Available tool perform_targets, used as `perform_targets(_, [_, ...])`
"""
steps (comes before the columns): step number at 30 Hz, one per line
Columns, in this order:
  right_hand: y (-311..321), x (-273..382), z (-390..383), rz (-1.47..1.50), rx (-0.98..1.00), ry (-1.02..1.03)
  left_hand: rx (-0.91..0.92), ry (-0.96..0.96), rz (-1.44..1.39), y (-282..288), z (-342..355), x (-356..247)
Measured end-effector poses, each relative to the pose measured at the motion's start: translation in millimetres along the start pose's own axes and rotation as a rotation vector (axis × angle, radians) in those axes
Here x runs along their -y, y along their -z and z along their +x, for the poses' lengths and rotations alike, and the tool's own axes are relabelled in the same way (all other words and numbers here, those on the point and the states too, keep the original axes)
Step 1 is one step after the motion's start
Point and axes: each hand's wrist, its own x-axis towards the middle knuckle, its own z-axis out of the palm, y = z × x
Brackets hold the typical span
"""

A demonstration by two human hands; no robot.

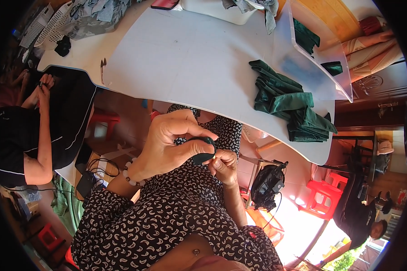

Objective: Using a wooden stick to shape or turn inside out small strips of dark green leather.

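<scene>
My left hand [174,144], a bead bracelet on its wrist, is pinched around a small bunched piece of dark green fabric [200,153] held above my lap. My right hand [224,167] is closed at the fabric's lower right side, thumb and fingers on its edge; a tiny yellowish bit shows at the fingertips, too small to name. Just beyond my hands is the curved front edge of a light grey table [181,63]. On its right part lies a loose pile of dark green velvety strips [285,99].
A clear plastic bin [316,67] and a white tub [217,9] sit on the table. People work at left [45,135] and right [355,217]. Red stools [321,196], a black bag [267,185] and cables [99,169] surround my seat.
</scene>
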Motion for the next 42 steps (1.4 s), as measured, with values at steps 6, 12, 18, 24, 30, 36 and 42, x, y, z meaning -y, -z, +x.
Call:
perform_targets(6, [-19,8,3,0.085,-0.158,0.005,-0.046,-0.02,0.114,0,-1,-1])
perform_targets(12, [-13,-9,-4,0.132,-0.07,0.046,-0.026,-0.048,0.016,-7,-4,13])
perform_targets(18, [-5,16,-12,0.041,-0.027,-0.171,0.013,0.012,0.002,-16,12,11])
perform_targets(24, [41,34,-63,-0.128,-0.163,-0.063,0.0,-0.006,-0.134,-32,34,-3])
perform_targets(30, [40,41,-65,-0.17,-0.628,0.348,0.229,0.16,-0.231,-58,36,-11])
perform_targets(36, [3,76,-21,0.059,-0.456,0.417,0.372,0.309,-0.252,-67,28,-8])
perform_targets(42, [-17,81,-17,-0.045,-0.446,0.174,0.356,0.345,-0.244,-59,25,-11])
